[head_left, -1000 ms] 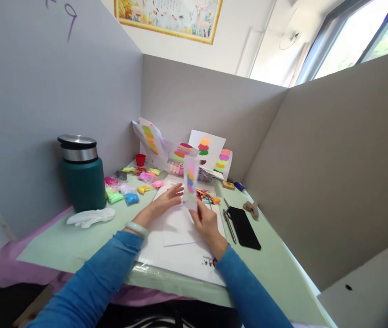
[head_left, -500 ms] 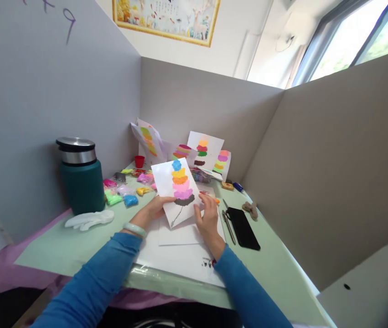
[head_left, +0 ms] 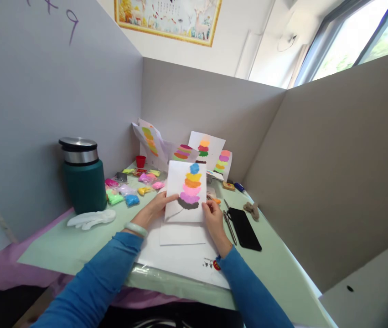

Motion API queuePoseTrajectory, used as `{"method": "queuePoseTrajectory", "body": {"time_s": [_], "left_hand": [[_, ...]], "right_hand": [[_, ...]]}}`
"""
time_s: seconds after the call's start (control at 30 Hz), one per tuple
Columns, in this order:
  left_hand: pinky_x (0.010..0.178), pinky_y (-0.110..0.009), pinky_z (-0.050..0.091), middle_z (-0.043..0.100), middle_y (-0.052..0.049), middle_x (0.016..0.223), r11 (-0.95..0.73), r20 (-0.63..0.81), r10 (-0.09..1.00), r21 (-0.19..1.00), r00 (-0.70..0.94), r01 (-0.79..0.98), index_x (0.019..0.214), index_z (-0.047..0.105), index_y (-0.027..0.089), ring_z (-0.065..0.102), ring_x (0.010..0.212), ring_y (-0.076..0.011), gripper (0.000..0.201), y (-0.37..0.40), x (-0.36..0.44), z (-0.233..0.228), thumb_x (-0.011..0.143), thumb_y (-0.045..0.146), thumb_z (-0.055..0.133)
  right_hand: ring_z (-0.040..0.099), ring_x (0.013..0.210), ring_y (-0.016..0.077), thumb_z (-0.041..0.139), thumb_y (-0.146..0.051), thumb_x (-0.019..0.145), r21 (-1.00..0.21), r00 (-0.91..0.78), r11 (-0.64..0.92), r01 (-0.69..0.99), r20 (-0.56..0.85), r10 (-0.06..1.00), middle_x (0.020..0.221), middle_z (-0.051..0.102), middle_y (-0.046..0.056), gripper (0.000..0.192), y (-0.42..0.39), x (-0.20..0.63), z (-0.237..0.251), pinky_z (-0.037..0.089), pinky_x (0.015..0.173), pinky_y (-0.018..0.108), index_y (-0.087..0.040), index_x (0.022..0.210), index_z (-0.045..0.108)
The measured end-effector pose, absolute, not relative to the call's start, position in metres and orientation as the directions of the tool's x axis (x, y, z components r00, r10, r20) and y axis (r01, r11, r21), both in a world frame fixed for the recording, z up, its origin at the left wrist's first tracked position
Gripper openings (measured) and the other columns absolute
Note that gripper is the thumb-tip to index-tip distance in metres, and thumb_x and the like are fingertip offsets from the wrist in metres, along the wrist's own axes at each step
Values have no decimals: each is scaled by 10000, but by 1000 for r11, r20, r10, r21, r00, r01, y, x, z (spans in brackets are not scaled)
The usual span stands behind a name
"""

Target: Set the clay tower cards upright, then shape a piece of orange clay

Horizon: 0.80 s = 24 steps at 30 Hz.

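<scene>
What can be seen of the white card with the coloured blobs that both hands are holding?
The white card looks like stiff paper, held nearly upright and facing the camera above other white sheets on the green table. Down its middle runs a stack of blobs: blue, yellow, orange, pink, purple, then dark brown, with a thin line trailing to its lower left. The left hand grips its left edge, the right hand its lower right edge.

Wall picture point(head_left: 168, 20) cut off above.

Both blue-sleeved arms reach forward; left hand point(head_left: 153, 211) and right hand point(head_left: 213, 217) face inward, fingers point(head_left: 165, 198) pinched (thumbs forward).
</scene>
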<state>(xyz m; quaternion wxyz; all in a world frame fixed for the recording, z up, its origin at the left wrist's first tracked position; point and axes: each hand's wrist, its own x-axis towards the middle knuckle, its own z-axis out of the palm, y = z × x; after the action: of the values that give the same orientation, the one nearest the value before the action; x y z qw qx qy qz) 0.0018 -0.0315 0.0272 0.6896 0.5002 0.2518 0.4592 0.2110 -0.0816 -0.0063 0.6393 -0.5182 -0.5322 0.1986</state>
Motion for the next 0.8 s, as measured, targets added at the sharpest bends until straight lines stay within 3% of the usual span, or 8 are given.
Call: {"method": "queuePoseTrajectory", "body": {"time_s": [0.1,0.2,0.5,0.67,0.8], "left_hand": [[702,-273,521,720,-56,805,74,83,934,907,347,-415,879,656,139,672,729,-173,246,-21,3,21,694,266,755],[635,-246,512,706,-55,753,101,28,952,911,305,-400,818,630,124,661,661,-151,165,-15,3,16,708,200,728],[725,-340,541,729,-119,929,84,9,958,947,285,-311,1068,624,123,689,791,-243,433,-19,2,14,705,328,741],[662,-333,542,726,-137,903,121,-68,974,962,214,-244,1038,618,108,690,736,-245,423,-13,6,18,686,306,742],[584,-330,522,725,-123,801,173,-151,968,980,202,-98,980,622,101,678,644,-254,428,4,12,39,629,293,773]], "right_hand": [[498,664,166,549,-456,771,-863,401,374,341,493,772,709,559,12,271,-82,213,-7,409,642,279,-185,775,562],[511,684,176,546,-443,772,-853,380,336,399,487,786,727,575,20,267,-81,214,-9,408,661,285,-177,784,571],[556,704,177,498,-395,819,-801,257,333,498,503,826,769,637,32,257,-85,211,-11,412,687,280,-168,850,614],[576,732,177,471,-360,836,-783,252,302,543,496,831,808,659,35,243,-86,210,-8,417,686,273,-179,884,626],[569,637,164,485,-328,811,-766,220,172,619,380,898,705,642,14,199,-66,219,3,396,593,255,-189,804,628]]}}
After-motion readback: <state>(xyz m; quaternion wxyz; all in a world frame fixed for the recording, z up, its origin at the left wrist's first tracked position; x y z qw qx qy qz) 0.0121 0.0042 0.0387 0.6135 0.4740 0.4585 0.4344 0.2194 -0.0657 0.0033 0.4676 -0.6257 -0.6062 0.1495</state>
